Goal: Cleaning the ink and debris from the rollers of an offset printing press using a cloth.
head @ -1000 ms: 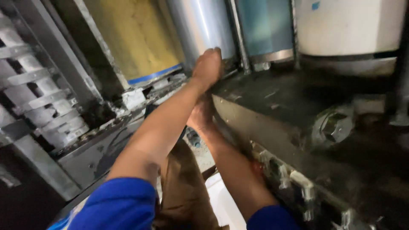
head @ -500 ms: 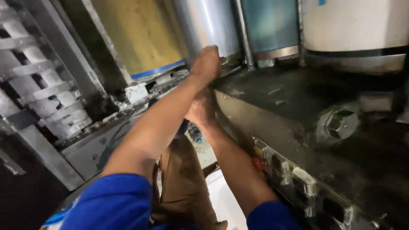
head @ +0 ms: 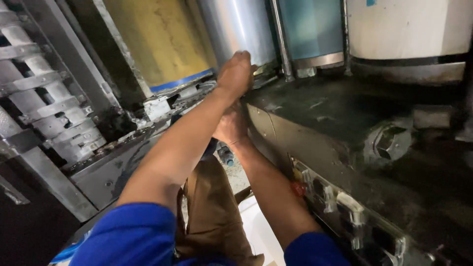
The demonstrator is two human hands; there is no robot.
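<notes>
Left hand [head: 235, 74] curled into a fist against the lower end of the steel roller [head: 239, 27], at the machine's edge. Right hand [head: 230, 125] just beneath it, mostly hidden by the left forearm; its grip cannot be told. Yellow roller [head: 157, 42] lies left, teal roller [head: 310, 27] right.

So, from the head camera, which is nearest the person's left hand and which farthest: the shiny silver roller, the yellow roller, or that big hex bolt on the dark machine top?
1. Silver roller: right at the left hand, which rests against its lower end.
2. Yellow roller: up and to the left of it.
3. Hex bolt: farthest, off to the right on the dark machine top.
</notes>
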